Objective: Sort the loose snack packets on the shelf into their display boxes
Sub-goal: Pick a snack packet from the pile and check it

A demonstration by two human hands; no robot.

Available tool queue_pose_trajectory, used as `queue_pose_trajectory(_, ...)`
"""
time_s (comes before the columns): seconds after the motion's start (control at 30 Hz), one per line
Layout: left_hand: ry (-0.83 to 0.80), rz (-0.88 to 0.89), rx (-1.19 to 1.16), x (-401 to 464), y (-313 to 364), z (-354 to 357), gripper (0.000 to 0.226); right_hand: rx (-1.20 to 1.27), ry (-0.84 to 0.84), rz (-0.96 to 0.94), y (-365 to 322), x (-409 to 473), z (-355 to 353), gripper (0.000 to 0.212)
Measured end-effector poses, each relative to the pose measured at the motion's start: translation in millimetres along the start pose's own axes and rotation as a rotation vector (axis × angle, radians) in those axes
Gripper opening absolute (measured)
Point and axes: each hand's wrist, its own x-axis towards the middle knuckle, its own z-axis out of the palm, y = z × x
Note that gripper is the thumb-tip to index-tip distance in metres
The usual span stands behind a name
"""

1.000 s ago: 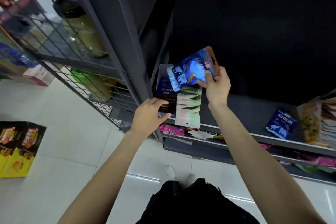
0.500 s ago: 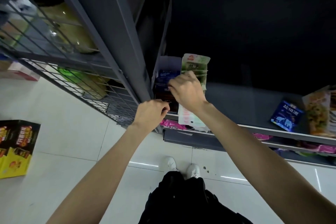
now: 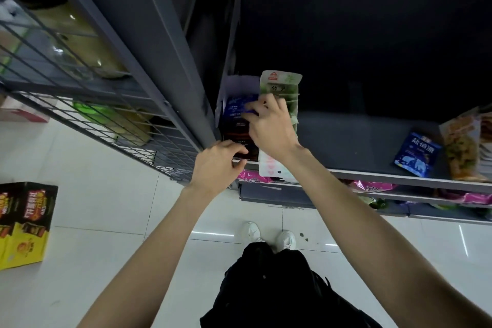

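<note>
Clearly the right hand (image 3: pixel 269 128) pinches the blue packet (image 3: pixel 235 108) half-down in the dark display box (image 3: pixel 241 138) at the shelf's (image 3: pixel 372 174) left end, which the left hand's (image 3: pixel 217 165) curled fingers steady, so a crooked push could crumple it against its neighbours.

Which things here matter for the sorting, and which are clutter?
Job: right hand tucking blue packet into dark display box; left hand on that box's front; loose blue packet; green-packet box.
Clutter: yellow carton; pink packets.

Blue packet (image 3: pixel 416 154), white elephants; green packets (image 3: pixel 281 82); yellow-black carton (image 3: pixel 24 224).
</note>
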Motion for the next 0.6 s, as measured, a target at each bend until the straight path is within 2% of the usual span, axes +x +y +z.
queue_pose_trajectory(0.07, 0.079, 0.013, -0.062, -4, 9, -6, 0.015, 0.261, 0.134, 0.106, 5, -35, -24, 0.023)
queue_pose_trajectory(0.17, 0.149, 0.032, -0.17, -4, 35, -11, 0.019, 0.503, 0.166, 0.358, 27, -104, -60, 0.021)
queue_pose_trajectory(0.3, 0.164, 0.177, -0.33, 7, 102, 10, 0.017, 0.536, 0.136, 0.673, 83, -181, -81, 0.019)
queue_pose_trajectory(0.43, -0.02, 0.31, -0.394, 32, 179, 65, 0.015, 0.388, 0.095, 0.881, 157, -229, -64, 0.014)
queue_pose_trajectory(0.5, -0.208, 0.248, -0.349, 54, 210, 103, 0.023, 0.326, 0.028, 0.957, 194, -243, -49, 0.016)
queue_pose_trajectory(0.6, -0.429, 0.058, -0.322, 88, 242, 164, 0.036, 0.265, -0.146, 1.025, 240, -254, -29, 0.027)
